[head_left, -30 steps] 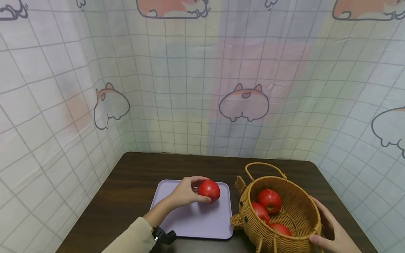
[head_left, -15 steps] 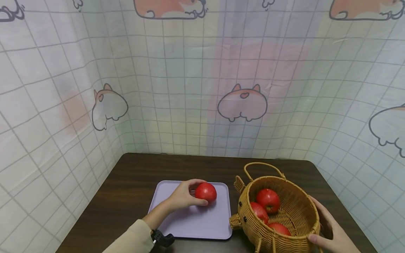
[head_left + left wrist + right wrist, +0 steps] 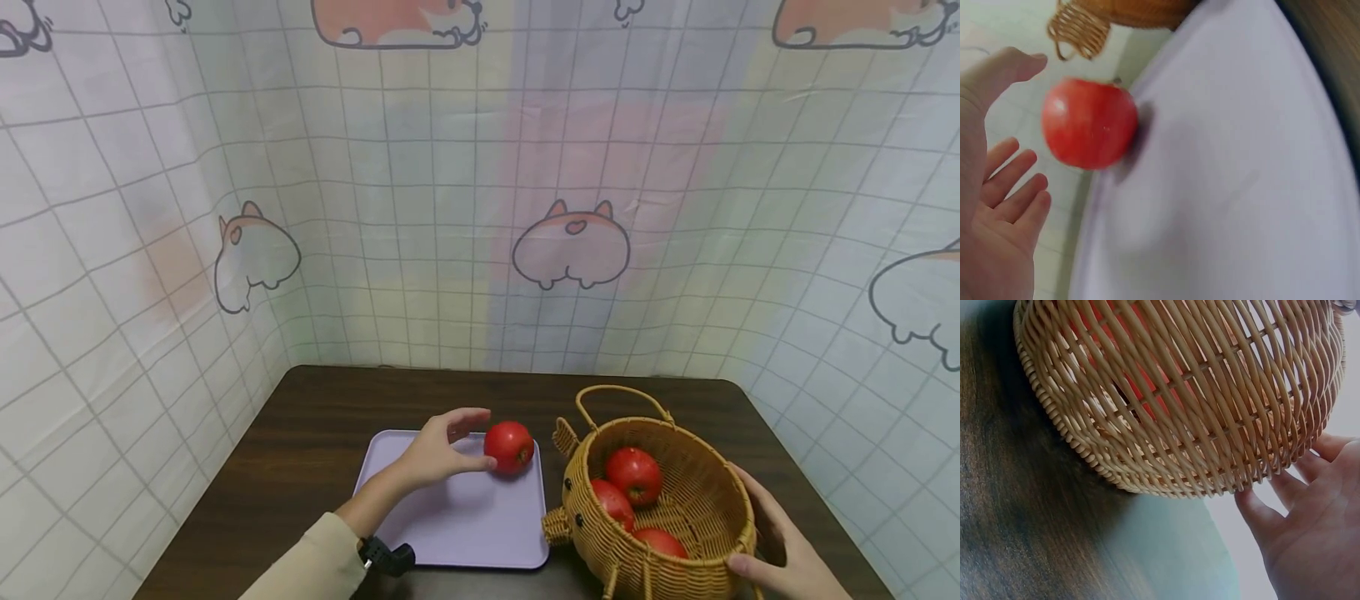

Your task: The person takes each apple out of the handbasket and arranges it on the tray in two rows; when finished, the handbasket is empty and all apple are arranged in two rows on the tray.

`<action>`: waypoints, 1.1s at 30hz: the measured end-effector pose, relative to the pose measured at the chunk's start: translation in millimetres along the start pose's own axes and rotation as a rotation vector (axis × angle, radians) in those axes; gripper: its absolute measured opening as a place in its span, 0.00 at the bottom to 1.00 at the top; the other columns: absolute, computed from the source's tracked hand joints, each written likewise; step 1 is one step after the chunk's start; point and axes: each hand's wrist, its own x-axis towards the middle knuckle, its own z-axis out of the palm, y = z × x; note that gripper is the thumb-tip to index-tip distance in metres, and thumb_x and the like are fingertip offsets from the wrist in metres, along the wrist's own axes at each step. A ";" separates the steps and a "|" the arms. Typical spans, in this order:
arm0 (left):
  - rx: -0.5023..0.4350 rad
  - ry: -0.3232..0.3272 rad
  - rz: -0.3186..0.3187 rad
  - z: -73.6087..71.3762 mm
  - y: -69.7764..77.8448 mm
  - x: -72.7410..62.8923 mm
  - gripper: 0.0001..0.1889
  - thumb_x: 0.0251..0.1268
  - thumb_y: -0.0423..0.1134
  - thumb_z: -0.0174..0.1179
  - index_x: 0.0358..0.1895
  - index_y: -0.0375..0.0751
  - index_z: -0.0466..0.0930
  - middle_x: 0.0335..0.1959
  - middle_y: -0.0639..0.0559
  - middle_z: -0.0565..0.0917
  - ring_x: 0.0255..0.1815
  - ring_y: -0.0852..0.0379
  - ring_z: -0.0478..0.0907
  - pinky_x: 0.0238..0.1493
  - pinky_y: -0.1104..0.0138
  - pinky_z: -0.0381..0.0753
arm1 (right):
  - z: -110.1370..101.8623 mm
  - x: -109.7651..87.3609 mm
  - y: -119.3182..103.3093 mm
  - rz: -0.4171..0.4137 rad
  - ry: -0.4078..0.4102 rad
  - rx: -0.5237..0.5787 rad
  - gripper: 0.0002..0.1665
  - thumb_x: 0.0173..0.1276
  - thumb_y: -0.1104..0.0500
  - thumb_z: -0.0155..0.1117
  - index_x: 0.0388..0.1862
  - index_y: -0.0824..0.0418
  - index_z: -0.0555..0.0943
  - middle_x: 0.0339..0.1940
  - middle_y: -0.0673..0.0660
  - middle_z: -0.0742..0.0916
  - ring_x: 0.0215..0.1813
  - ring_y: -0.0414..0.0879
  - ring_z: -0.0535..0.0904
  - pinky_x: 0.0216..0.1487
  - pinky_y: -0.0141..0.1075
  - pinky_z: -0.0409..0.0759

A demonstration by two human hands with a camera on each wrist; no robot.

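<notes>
A red apple [image 3: 509,447] sits in the far right corner of the lilac tray [image 3: 480,533]. Just left of it, my left hand [image 3: 442,450] has its fingers and thumb spread apart. In the left wrist view, a gap shows between this hand [image 3: 1007,219] and the apple [image 3: 1088,124]. To the right stands a round wicker basket [image 3: 697,467] with an animal face and a looped handle, holding three red apples [image 3: 633,476]. My right hand [image 3: 780,542] holds its right side, thumb at the rim, fingers against the outer wall.
Both tray and basket stand on a dark wooden table [image 3: 315,417]. The basket's snout [image 3: 556,527] comes close to the tray's right edge. A grid-patterned curtain [image 3: 420,250] with dog drawings surrounds the table's back and sides.
The apple on the tray has ended up farther right and back, out of my left hand, whose fingers have spread. My right hand and the basket look the same.
</notes>
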 end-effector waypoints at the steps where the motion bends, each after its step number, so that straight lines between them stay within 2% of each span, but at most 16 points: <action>1: 0.001 0.006 0.010 -0.2 4.9 1.8 0.38 0.63 0.46 0.84 0.76 0.50 0.79 0.77 0.46 0.83 0.81 0.39 0.77 0.84 0.42 0.73 | 0.2 -0.2 0.1 0.000 0.001 0.001 0.59 0.76 0.71 0.63 0.96 0.54 0.42 0.83 0.27 0.64 0.74 0.20 0.71 0.57 0.30 0.88; 5: -0.010 0.002 0.054 2.5 28.9 8.8 0.35 0.64 0.48 0.83 0.74 0.55 0.81 0.74 0.54 0.85 0.79 0.41 0.79 0.81 0.41 0.75 | 0.6 -0.4 1.2 0.014 0.002 0.011 0.59 0.76 0.70 0.62 0.96 0.53 0.42 0.83 0.27 0.64 0.74 0.19 0.70 0.57 0.30 0.88; 9: -0.032 -0.054 0.100 11.1 58.4 16.0 0.34 0.65 0.49 0.82 0.74 0.60 0.81 0.74 0.58 0.85 0.77 0.50 0.81 0.80 0.40 0.76 | 0.6 -0.8 2.6 0.045 0.001 0.034 0.59 0.77 0.69 0.62 0.96 0.51 0.41 0.81 0.26 0.64 0.73 0.19 0.71 0.56 0.32 0.89; 14: 0.017 -0.122 0.174 24.9 93.1 27.3 0.34 0.66 0.51 0.81 0.75 0.65 0.80 0.74 0.62 0.85 0.77 0.62 0.79 0.82 0.52 0.77 | 0.6 -1.1 2.3 0.039 0.001 0.045 0.59 0.77 0.69 0.62 0.96 0.51 0.42 0.82 0.27 0.65 0.73 0.20 0.71 0.56 0.32 0.89; 18: 0.049 -0.162 0.222 36.1 115.4 39.0 0.35 0.66 0.54 0.80 0.76 0.65 0.79 0.74 0.61 0.85 0.76 0.64 0.80 0.80 0.60 0.78 | 1.0 -0.8 1.8 0.042 0.003 0.043 0.59 0.77 0.69 0.62 0.96 0.51 0.41 0.82 0.27 0.64 0.73 0.20 0.71 0.55 0.32 0.89; 21: 0.067 -0.201 0.243 44.4 131.0 48.3 0.35 0.66 0.55 0.80 0.76 0.66 0.79 0.73 0.64 0.85 0.74 0.65 0.81 0.78 0.63 0.79 | 1.0 -1.2 2.0 0.056 0.002 0.053 0.59 0.78 0.70 0.61 0.96 0.50 0.41 0.81 0.26 0.64 0.72 0.19 0.71 0.54 0.34 0.91; 24: 0.107 -0.264 0.265 53.7 143.7 59.5 0.35 0.67 0.57 0.79 0.76 0.67 0.79 0.71 0.68 0.85 0.70 0.69 0.82 0.76 0.62 0.81 | 0.9 -2.2 2.3 0.058 -0.001 0.063 0.59 0.78 0.70 0.61 0.96 0.49 0.41 0.81 0.27 0.64 0.72 0.19 0.71 0.53 0.36 0.92; 28: 0.163 -0.365 0.271 67.7 155.9 75.5 0.34 0.67 0.57 0.79 0.75 0.66 0.80 0.68 0.69 0.86 0.69 0.69 0.83 0.72 0.63 0.84 | 0.9 -2.7 2.5 0.045 -0.002 0.062 0.59 0.78 0.70 0.60 0.96 0.50 0.41 0.82 0.28 0.64 0.73 0.20 0.71 0.54 0.35 0.91; 33: 0.243 -0.475 0.203 87.6 169.1 92.0 0.31 0.68 0.56 0.79 0.72 0.57 0.84 0.61 0.70 0.87 0.65 0.69 0.84 0.65 0.74 0.84 | 0.8 -2.2 3.6 0.044 0.000 0.057 0.58 0.78 0.70 0.60 0.96 0.50 0.41 0.82 0.27 0.64 0.73 0.19 0.70 0.55 0.33 0.89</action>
